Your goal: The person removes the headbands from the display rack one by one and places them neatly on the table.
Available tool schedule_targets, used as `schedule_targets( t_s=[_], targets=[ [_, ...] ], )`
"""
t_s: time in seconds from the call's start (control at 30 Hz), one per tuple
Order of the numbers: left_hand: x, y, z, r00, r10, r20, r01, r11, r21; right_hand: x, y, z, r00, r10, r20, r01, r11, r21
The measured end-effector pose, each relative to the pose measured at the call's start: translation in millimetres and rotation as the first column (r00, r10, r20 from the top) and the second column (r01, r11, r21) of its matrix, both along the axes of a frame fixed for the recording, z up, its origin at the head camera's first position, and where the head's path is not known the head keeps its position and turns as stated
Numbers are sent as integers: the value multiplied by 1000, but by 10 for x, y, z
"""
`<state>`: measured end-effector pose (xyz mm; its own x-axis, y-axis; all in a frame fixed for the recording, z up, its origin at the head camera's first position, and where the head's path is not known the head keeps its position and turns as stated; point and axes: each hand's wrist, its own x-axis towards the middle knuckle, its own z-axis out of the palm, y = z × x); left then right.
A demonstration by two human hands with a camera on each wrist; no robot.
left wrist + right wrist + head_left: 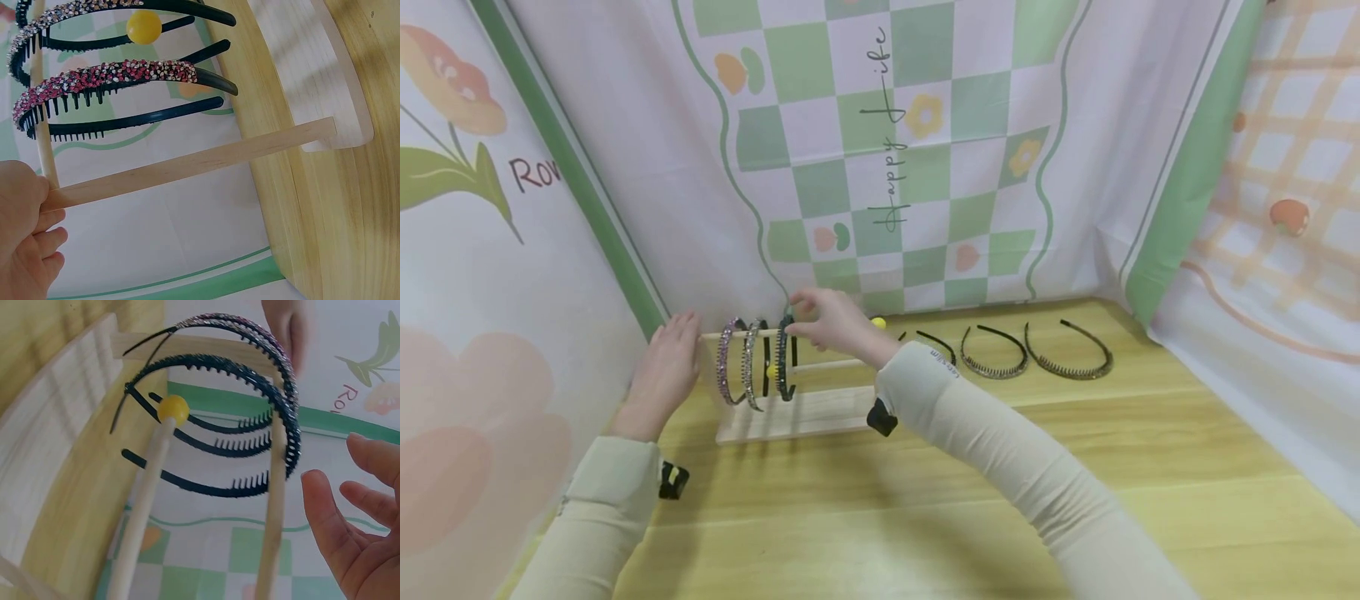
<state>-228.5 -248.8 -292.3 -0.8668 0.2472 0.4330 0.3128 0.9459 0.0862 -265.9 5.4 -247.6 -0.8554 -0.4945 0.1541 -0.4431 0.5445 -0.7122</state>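
A wooden rack (820, 408) stands at the back left of the table. Three headbands hang on its upper rod: one with pink-purple stones (106, 80), a silver one (748, 367) and a dark one (206, 362) nearest my right hand. My left hand (666, 362) grips the top of the rack's left upright (200, 162), its fingers curled at the rod's end. My right hand (842, 325) is beside the dark headband. In the right wrist view its fingers (322, 500) are spread, with a gap between them and the headband.
Further headbands lie in a row at the back right: one with light stones (996, 371), a brownish one (1071, 371), and another (936, 342) partly behind my right sleeve. A lower rod ends in a yellow ball (173, 410). Printed curtains (925, 167) stand behind and at both sides.
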Motion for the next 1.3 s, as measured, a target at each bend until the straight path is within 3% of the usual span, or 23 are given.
schedule_targets(
  t_s=[0.3,0.67,1.3],
  targets=[
    [12,1,0,1000,-8,-9,8,1000,0,13,-157,-159,999,14,35,-14,1000,-1],
    [9,-3,-12,1000,-2,-7,2,1000,2,68,-256,-272,1000,17,20,-17,1000,23],
    [7,-3,-4,1000,-6,-9,6,1000,3,32,-269,-308,1000,4,0,-4,1000,-28]
  ],
)
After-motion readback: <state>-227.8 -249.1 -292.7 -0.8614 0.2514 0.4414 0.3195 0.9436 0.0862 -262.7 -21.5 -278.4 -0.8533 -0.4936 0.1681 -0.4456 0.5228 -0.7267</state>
